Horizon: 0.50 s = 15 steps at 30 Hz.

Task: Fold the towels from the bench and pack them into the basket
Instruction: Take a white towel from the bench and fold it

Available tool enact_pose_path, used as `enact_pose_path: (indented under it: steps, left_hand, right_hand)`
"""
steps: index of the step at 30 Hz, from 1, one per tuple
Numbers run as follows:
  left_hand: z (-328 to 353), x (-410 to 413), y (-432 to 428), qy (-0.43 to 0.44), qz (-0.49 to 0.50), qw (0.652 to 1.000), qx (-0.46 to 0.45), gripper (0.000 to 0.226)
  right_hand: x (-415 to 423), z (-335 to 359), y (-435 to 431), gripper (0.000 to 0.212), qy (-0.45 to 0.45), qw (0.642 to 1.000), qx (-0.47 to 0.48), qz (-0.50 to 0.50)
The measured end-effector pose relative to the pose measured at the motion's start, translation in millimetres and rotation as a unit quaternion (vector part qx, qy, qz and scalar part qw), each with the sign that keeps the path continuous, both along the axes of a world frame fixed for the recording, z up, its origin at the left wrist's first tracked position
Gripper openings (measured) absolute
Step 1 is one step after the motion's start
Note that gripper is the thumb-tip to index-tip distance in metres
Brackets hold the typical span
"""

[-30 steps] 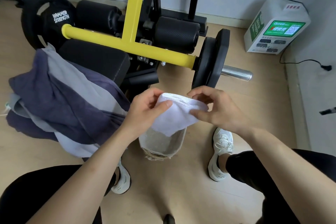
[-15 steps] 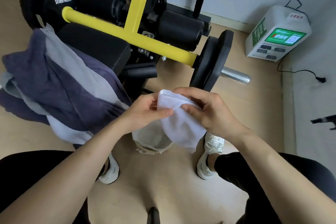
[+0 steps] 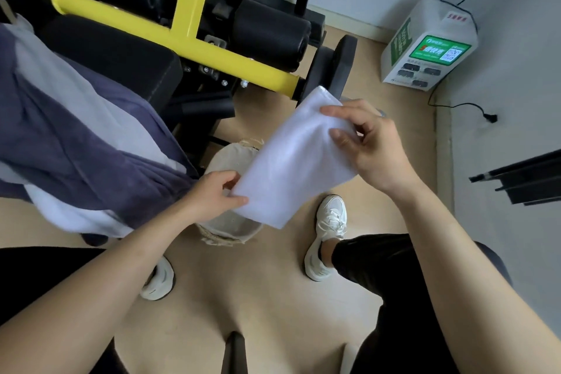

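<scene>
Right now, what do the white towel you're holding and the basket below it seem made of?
The white towel looks like soft matte cloth, likely cotton terry; it sags and creases between the left hand and right hand. The basket seems coarse beige fabric with a frayed, straw-like rim; exact fibre unclear.

Your single view comes from the wide-angle camera on your head, looking forward and steeply down from close above the basket (image 3: pixel 227 228), which sits near mid-frame, with the desk (image 3: pixel 121 61) beyond it to the left.
</scene>
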State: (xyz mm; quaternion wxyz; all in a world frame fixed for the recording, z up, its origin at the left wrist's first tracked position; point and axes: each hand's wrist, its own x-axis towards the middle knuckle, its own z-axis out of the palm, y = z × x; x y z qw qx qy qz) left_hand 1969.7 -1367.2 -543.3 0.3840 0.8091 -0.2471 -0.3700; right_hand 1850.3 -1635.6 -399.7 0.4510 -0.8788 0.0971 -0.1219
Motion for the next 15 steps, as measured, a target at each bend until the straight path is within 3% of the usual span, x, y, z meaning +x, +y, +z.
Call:
enact_pose_path:
  steps: [5, 9, 13, 15]
  left_hand:
    - [-6, 3, 14, 0.04, 0.043, 0.998, 0.016, 0.011]
    - [11, 6, 16, 0.141, 0.163, 0.976, -0.041, 0.019]
    - [37, 8, 8, 0.161, 0.255, 0.949, -0.094, 0.051]
    - [51, 10, 4, 0.134, 0.275, 0.947, -0.1, 0.037]
  right_hand:
    - [-1, -13, -13, 0.051, 0.059, 0.997, -0.042, -0.04]
    - [0, -23, -20, 0.053, 0.096, 0.988, -0.078, -0.087]
    - [1, -31, -19, 0.05, 0.101, 0.986, -0.082, -0.1]
    - [1, -34, -14, 0.05, 0.098, 0.987, -0.092, -0.088]
